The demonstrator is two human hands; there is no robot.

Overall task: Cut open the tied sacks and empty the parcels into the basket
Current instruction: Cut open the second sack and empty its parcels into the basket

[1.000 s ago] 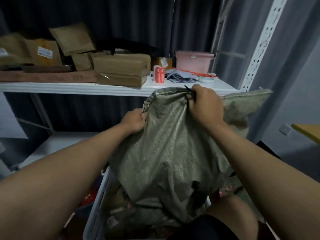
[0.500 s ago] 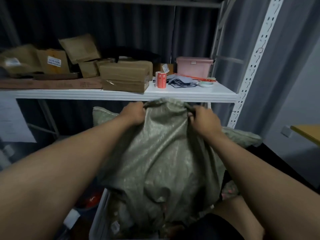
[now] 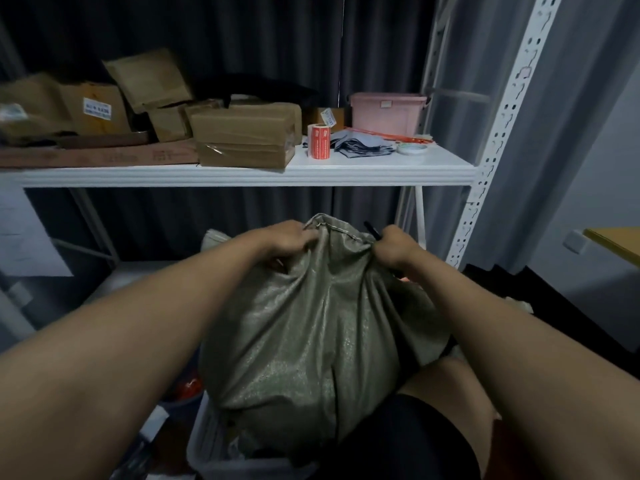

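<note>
Sack (image 3: 311,327) now hangs lower than a moment earlier, its bunched top well below the white shelf (image 3: 242,174) and its lower end in the basket (image 3: 204,445), left hand (image 3: 287,237) and right hand (image 3: 394,247) both gripping its gathered upper edge.

Between the left hand (image 3: 287,239) and the right hand (image 3: 393,245), the sack (image 3: 304,327) is coarse woven plastic cloth, grey-green with a faint glitter. Below the hands, the basket (image 3: 207,441) is smooth white plastic. Above them, the shelf (image 3: 242,174) is glossy white painted metal, carrying matt brown cardboard boxes (image 3: 244,138), a matt pink plastic bin (image 3: 386,112) and a red paper label roll (image 3: 319,141).
</note>
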